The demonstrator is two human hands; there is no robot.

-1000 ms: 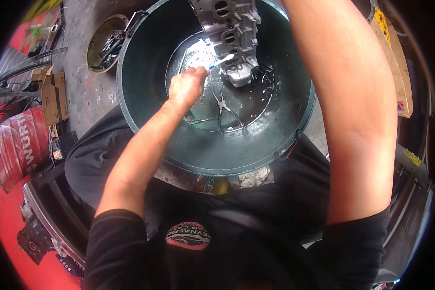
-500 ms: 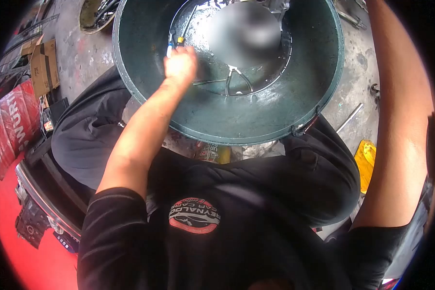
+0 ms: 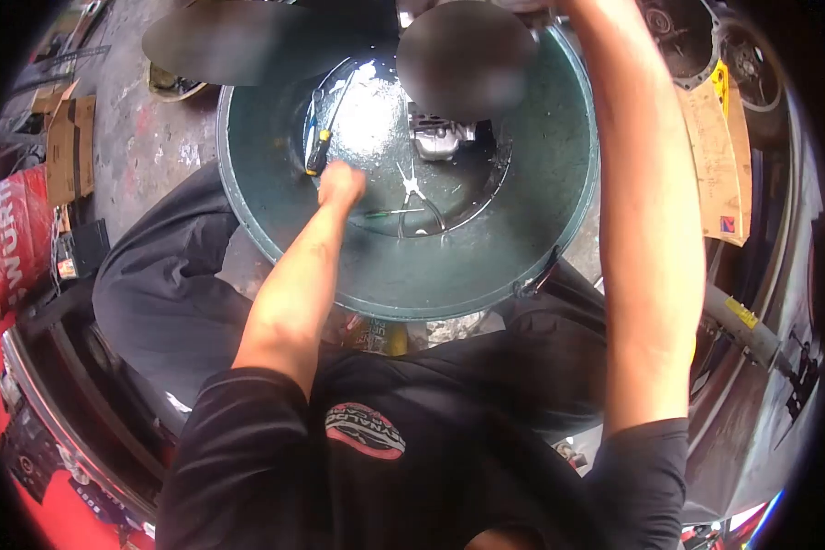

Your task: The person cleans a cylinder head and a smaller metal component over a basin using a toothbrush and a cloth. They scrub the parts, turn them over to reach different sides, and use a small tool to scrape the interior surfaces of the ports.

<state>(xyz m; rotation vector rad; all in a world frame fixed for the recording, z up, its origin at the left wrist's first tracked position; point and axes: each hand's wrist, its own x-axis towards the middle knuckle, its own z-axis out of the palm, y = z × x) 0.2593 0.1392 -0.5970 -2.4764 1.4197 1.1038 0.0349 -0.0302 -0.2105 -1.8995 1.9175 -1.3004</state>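
My left hand [image 3: 342, 186] is low inside a dark green round tub [image 3: 403, 298], its fingers curled and turned away from view; anything in them is hidden. Close beside it lies a yellow-and-black-handled screwdriver [image 3: 318, 154]. Pliers [image 3: 412, 187] with spread handles rest on the wet tub floor, near a thin green-handled tool [image 3: 380, 214]. A silver metal casting [image 3: 437, 140] stands further back, partly covered by a blurred patch. At the top edge, near the tub's far rim, my right hand [image 3: 522, 5] is barely visible and its fingers cannot be made out.
The tub sits between the person's legs. Cardboard [image 3: 717, 165] and round metal housings [image 3: 678, 37] lie to the right. At left are a cardboard box [image 3: 71, 151] and a red wrapped bundle [image 3: 14, 229]. A red panel with a dark edge stands lower left.
The camera view has shifted, showing the tub lower. My left hand has come away from the yellow-and-black screwdriver toward me. My right arm has swung inward over the tub's right rim.
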